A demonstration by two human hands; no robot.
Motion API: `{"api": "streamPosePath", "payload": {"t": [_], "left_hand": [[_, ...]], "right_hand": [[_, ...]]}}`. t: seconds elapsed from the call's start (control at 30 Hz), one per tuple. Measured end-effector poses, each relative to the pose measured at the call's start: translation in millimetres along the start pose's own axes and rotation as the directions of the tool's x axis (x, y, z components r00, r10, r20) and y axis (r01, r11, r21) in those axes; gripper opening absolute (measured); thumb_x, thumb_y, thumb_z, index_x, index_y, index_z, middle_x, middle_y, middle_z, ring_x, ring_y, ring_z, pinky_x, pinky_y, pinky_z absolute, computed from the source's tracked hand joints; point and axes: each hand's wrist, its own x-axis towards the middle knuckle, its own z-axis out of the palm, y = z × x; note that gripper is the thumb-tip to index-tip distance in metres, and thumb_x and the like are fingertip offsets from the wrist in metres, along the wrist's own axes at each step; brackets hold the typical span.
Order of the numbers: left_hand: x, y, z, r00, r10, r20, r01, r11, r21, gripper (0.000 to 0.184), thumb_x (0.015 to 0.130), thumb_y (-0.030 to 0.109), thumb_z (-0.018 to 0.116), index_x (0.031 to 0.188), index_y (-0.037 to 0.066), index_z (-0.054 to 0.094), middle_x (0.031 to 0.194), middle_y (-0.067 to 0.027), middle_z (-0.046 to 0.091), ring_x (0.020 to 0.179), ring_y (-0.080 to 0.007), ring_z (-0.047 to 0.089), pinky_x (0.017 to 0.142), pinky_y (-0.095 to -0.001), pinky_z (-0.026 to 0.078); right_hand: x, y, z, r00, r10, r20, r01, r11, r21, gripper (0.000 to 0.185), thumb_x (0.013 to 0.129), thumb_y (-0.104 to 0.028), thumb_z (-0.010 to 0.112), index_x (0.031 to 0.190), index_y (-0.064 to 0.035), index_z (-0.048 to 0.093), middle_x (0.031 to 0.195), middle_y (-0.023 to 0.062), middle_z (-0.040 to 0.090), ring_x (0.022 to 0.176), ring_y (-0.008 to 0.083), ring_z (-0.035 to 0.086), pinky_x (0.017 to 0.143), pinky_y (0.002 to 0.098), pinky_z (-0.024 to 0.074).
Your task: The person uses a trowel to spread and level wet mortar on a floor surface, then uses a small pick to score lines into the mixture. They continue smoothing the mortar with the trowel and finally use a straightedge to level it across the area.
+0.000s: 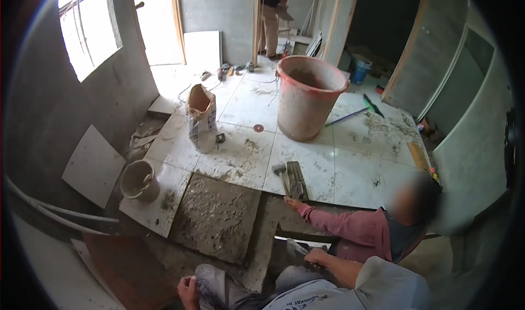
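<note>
My right hand [317, 257] is closed round the handle of a trowel [297, 247], its blade pointing up and left. By my bent left knee, my left hand [188, 292] has its fingers curled in, and nothing shows in it. In front of me lies a square bed of wet mortar [216, 217], rough on top, bordering the white floor tiles [240, 151]. To the right, a co-worker in a pink sleeve [350, 222] reaches a hand [293, 203] to the handle of a mallet [279, 169]. Beside the mallet lies a mortar-stained wooden block [297, 181].
A small bucket [140, 183] stands left of the mortar. Farther back are an open paper sack [202, 124], a big red-rimmed tub [306, 105] and a broom [350, 114]. A loose tile [94, 165] leans at the left wall. Another person [270, 17] stands in the doorway.
</note>
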Motion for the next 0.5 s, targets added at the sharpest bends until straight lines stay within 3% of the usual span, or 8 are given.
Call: {"api": "streamPosePath", "payload": {"t": [0.03, 0.07, 0.17, 0.2, 0.27, 0.37, 0.4, 0.5], "left_hand": [[23.4, -2.9, 14.1, 1.000, 0.016, 0.019, -0.016, 1.000, -0.026, 0.020, 0.083, 0.019, 0.063, 0.078, 0.001, 0.057, 0.060, -0.0015, 0.053, 0.047, -0.0070, 0.045, 0.041, -0.0229, 0.036], [45.6, 6.8, 27.7, 1.000, -0.017, 0.022, 0.020, 0.990, -0.139, 0.020, 0.083, 0.020, 0.063, 0.080, 0.001, 0.059, 0.062, -0.0013, 0.055, 0.048, -0.0064, 0.046, 0.043, -0.0230, 0.037], [98.2, 38.5, 56.1, 0.989, -0.105, 0.107, 0.135, 0.934, -0.332, 0.018, 0.084, 0.021, 0.062, 0.086, 0.003, 0.061, 0.063, 0.0003, 0.055, 0.051, -0.0047, 0.045, 0.045, -0.0215, 0.036], [118.5, 37.9, 64.2, 0.986, -0.110, 0.123, 0.143, 0.941, -0.306, 0.018, 0.084, 0.023, 0.062, 0.086, 0.004, 0.061, 0.063, 0.0005, 0.054, 0.052, -0.0062, 0.046, 0.046, -0.0221, 0.036], [143.5, 45.2, 74.0, 0.972, -0.175, 0.156, 0.213, 0.935, -0.282, 0.019, 0.084, 0.024, 0.062, 0.087, 0.005, 0.061, 0.063, 0.0006, 0.053, 0.052, -0.0071, 0.046, 0.045, -0.0228, 0.036], [188.5, 26.6, 81.6, 0.970, -0.155, 0.185, 0.217, 0.895, -0.390, 0.020, 0.087, 0.028, 0.057, 0.089, 0.009, 0.060, 0.064, 0.0054, 0.047, 0.051, -0.0038, 0.040, 0.043, -0.0209, 0.031], [200.4, 19.7, 84.1, 0.977, -0.109, 0.183, 0.183, 0.868, -0.461, 0.020, 0.088, 0.029, 0.056, 0.089, 0.009, 0.060, 0.062, 0.0072, 0.043, 0.050, -0.0022, 0.036, 0.042, -0.0196, 0.026], [225.1, 0.2, 101.9, 0.991, -0.072, 0.109, 0.117, 0.856, -0.504, 0.022, 0.089, 0.027, 0.056, 0.092, 0.006, 0.061, 0.065, 0.0054, 0.047, 0.049, -0.0017, 0.036, 0.040, -0.0178, 0.026]], "right_hand": [[-9.9, -18.1, -7.7, 0.993, 0.064, 0.097, -0.084, 0.971, 0.224, 0.025, 0.076, -0.027, 0.060, 0.084, -0.0038, 0.065, 0.070, 0.0083, 0.063, 0.056, 0.0202, 0.060, 0.049, 0.0366, 0.0484], [-12.6, -34.4, -11.2, 0.994, 0.052, 0.101, -0.082, 0.941, 0.327, 0.022, 0.077, -0.025, 0.064, 0.081, -0.0044, 0.060, 0.064, 0.0024, 0.054, 0.045, 0.0111, 0.048, 0.039, 0.0310, 0.0402], [-39.6, -97.3, -25.0, 0.996, -0.074, -0.056, 0.092, 0.846, 0.525, 0.022, 0.079, -0.022, 0.063, 0.085, -0.0019, 0.058, 0.068, 0.0036, 0.056, 0.047, 0.0124, 0.051, 0.041, 0.0297, 0.0424], [-32.7, -112.4, -22.1, 0.968, -0.182, -0.174, 0.249, 0.799, 0.547, 0.029, 0.079, -0.024, 0.063, 0.090, 0.0018, 0.057, 0.069, 0.0072, 0.059, 0.048, 0.0153, 0.054, 0.044, 0.0309, 0.0445], [-34.7, -136.9, -22.3, 0.930, -0.302, -0.211, 0.361, 0.634, 0.684, 0.029, 0.080, -0.024, 0.064, 0.091, 0.0013, 0.056, 0.068, 0.0056, 0.057, 0.049, 0.0128, 0.054, 0.046, 0.0290, 0.0448], [-22.5, -162.6, 7.9, 0.912, -0.254, -0.321, 0.405, 0.680, 0.612, 0.024, 0.083, -0.022, 0.063, 0.089, -0.0008, 0.053, 0.060, 0.0037, 0.052, 0.046, 0.0119, 0.050, 0.041, 0.0285, 0.0422], [5.9, -156.8, 34.3, 0.836, -0.332, -0.438, 0.533, 0.683, 0.500, 0.022, 0.084, -0.023, 0.062, 0.085, -0.0037, 0.051, 0.057, 0.0028, 0.049, 0.043, 0.0119, 0.048, 0.040, 0.0284, 0.0411], [55.5, -166.1, 94.6, 0.945, -0.175, -0.276, 0.324, 0.610, 0.723, 0.031, 0.084, -0.030, 0.062, 0.079, -0.0003, 0.056, 0.055, 0.0043, 0.051, 0.047, 0.0144, 0.053, 0.047, 0.0321, 0.0429]]}}
